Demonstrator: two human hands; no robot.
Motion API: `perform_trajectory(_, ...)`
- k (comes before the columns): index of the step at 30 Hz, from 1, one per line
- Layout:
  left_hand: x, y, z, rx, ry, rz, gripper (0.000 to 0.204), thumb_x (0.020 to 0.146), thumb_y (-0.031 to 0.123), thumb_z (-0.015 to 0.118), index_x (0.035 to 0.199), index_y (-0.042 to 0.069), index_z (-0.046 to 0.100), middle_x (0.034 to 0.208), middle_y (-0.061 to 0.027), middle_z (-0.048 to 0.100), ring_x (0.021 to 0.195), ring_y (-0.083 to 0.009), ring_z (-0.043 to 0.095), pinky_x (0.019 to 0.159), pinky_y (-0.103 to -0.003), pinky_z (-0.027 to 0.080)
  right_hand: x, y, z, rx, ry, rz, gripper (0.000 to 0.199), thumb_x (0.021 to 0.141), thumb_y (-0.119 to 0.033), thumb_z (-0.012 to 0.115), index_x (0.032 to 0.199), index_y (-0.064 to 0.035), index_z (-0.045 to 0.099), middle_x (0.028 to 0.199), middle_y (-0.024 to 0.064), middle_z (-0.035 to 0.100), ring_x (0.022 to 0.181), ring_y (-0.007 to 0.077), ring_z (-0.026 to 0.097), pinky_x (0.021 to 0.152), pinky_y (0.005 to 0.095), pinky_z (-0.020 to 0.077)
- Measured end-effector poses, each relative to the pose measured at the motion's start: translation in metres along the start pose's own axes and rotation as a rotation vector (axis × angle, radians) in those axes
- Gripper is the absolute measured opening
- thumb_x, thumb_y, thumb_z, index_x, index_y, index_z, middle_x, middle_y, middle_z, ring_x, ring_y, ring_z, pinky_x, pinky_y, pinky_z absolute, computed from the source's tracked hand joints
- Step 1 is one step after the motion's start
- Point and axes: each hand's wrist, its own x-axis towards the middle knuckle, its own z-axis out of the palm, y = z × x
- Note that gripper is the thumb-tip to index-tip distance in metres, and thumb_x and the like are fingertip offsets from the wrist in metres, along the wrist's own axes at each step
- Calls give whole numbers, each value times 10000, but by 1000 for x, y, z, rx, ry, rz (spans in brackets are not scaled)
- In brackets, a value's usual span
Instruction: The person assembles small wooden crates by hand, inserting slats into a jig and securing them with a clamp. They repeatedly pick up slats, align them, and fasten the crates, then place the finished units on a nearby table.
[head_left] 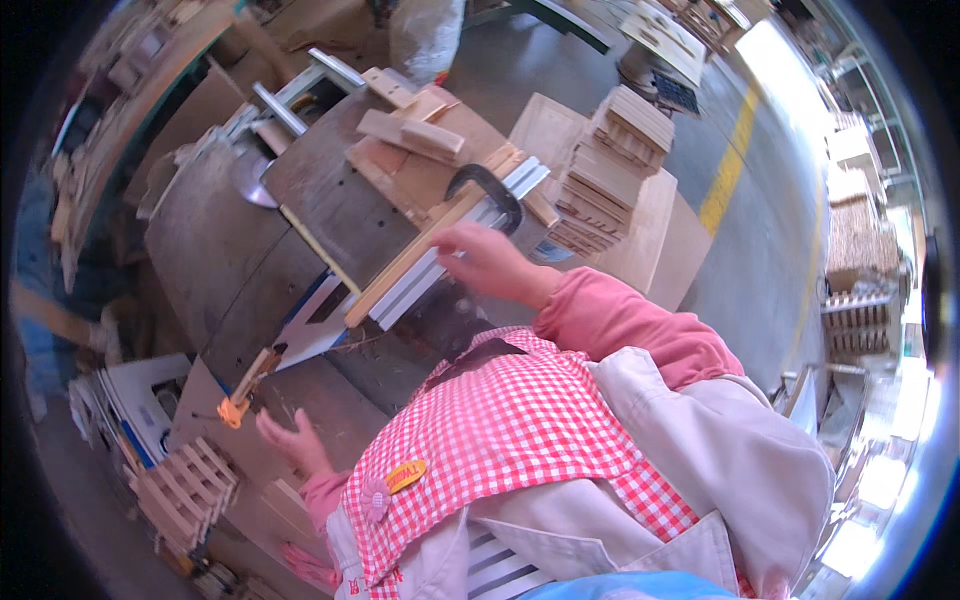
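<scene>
My right hand [492, 264] is at the aluminium fence [405, 290] of a saw table, fingers bent together over its edge. A wooden strip [420, 248] runs along that fence, held by a black C-clamp [497, 190]. My left hand [298, 443] is in the air with its fingers apart and nothing in it. Close by it is an orange clamp [235, 410] with a wooden piece [260, 370]. A round saw blade [254, 180] stands up through the metal table [215, 260]. Beyond the fence, wood blocks [412, 136] rest on a board [395, 175].
Stacked wooden panels [605, 180] stand to the right of the saw. A slatted wooden rack [187, 490] lies low on the left. A yellow line [728, 165] crosses the grey floor. More stacked timber [860, 240] is at the far right.
</scene>
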Motion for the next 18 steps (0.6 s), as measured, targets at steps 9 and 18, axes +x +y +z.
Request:
perform_trajectory(9,45,211,91,-293,-225,660,582,820,162,681,1353,50,476,1406,-173,446,1308,-350,413,1099,-447,309,-100,130,-168,-743,438,476,273,794,-197,751,992,-63,618,1007,110,615,978,277,583,867,386,474)
perform_trajectory(18,33,233,117,5,-361,754,597,863,337,609,1386,97,451,1423,-123,440,1326,-315,391,1099,-463,275,-116,180,-195,-945,211,643,578,708,-255,811,1199,-126,535,1190,70,541,1175,274,475,988,409,383)
